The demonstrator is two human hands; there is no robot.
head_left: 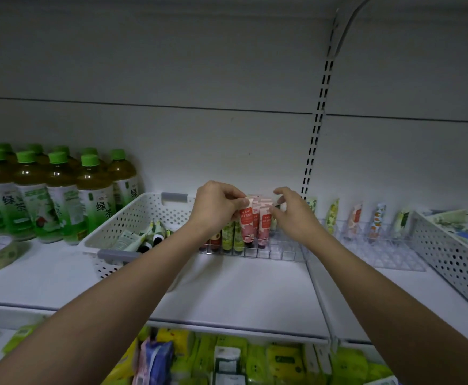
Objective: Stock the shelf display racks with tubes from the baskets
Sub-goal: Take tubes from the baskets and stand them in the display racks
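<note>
two hands of ours reach over the white shelf [241, 290] to the clear display rack [277, 252] at its back. our left hand [216, 209] has its fingers curled, thumb and fingertips pinching the top edge of a pink tube [247, 222] that stands cap-down in the rack. our right hand [294, 215] is partly curled, its fingertips at the top of the neighbouring pink tubes [265, 225]; whether it truly grips one we cannot tell. both pink tubes carry a red label panel with chinese writing too small to read. green tubes [231, 236] stand in the rack just left of the pink ones.

left of the rack a white perforated basket [132, 218] holds more tubes lying loose. a second clear rack [377, 245] to the right has several tubes standing well apart, and another perforated basket [455, 259] sits at the right edge. on the far left stand green-capped tea bottles [60, 195], their labels reading 绿茶. below the shelf lie yellow-green packets [255, 359], print unreadable.
</note>
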